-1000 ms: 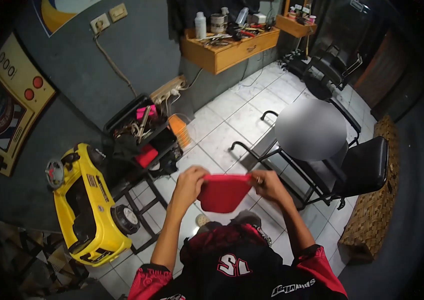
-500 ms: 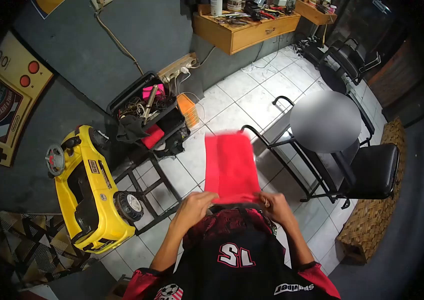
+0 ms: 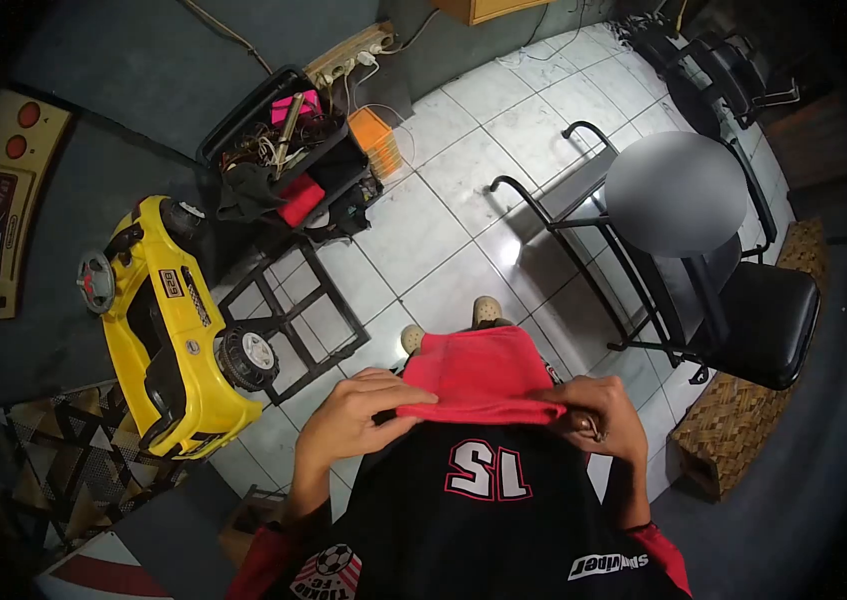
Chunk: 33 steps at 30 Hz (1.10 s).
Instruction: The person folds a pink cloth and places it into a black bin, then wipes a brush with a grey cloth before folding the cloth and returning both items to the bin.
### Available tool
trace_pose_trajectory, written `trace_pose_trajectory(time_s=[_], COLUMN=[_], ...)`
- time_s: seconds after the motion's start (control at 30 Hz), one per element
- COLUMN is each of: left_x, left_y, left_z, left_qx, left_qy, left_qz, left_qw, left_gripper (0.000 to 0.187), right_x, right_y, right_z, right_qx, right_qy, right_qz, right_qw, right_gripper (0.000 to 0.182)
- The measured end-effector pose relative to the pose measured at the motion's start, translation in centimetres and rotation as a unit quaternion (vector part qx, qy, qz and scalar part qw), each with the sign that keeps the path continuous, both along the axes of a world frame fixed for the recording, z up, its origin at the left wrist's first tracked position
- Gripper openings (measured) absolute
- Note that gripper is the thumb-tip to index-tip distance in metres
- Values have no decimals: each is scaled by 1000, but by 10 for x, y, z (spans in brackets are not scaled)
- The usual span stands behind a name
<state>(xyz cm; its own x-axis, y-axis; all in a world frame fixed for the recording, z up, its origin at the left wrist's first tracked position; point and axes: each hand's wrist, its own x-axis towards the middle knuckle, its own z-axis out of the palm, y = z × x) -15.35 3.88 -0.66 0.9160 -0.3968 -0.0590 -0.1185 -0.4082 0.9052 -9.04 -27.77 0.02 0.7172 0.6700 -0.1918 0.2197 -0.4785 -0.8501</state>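
Observation:
A red towel (image 3: 479, 365) is stretched between my two hands, close in front of my torso. Its near edge is folded into a band, and the rest hangs toward the floor. My left hand (image 3: 359, 415) pinches the left corner between thumb and fingers. At the opposite corner, my right hand (image 3: 606, 415) has its fingers closed on the cloth, with a ring on one finger. Just past the towel, my beige clogs (image 3: 487, 309) show on the tiles.
To the left lies a yellow toy car (image 3: 179, 350) beside a black metal frame (image 3: 294, 325). A black cart (image 3: 244, 130) full of tools and cloths stands beyond, with an orange basket (image 3: 374, 135). On the right are a black chair (image 3: 759, 325) and a woven box (image 3: 719, 445).
Both hands have come nearer my chest with the towel, which now hangs shorter and lower. The view has tilted down, bringing my clogs into sight.

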Motion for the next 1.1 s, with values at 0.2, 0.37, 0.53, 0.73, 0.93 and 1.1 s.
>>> trace_pose_trajectory(time_s=[0.2, 0.37, 0.53, 0.73, 0.93, 1.1], left_x=[3, 16, 37, 47, 92, 100], left_y=[1, -16, -11, -24, -15, -13], left_z=[-42, -72, -112, -117, -124, -87], left_qx=[-271, 179, 138, -247, -301, -469], left_qy=[319, 326, 329, 410, 294, 273], left_qz=[-10, 89, 5, 55, 173, 201], left_qw=[908, 924, 934, 877, 890, 816], left_gripper=[19, 62, 70, 49, 47, 39], right_x=[28, 22, 38, 69, 93, 89], right_y=[-3, 2, 15, 13, 33, 19], right_z=[-13, -82, -104, -147, -42, -38], right_qx=[27, -118, -287, -63, 118, 215], right_qy=[417, 148, 222, 181, 269, 160], right_qz=[16, -113, -126, -42, -229, -188], right_qw=[909, 975, 923, 981, 928, 945], right_gripper=[40, 67, 78, 48, 14, 22])
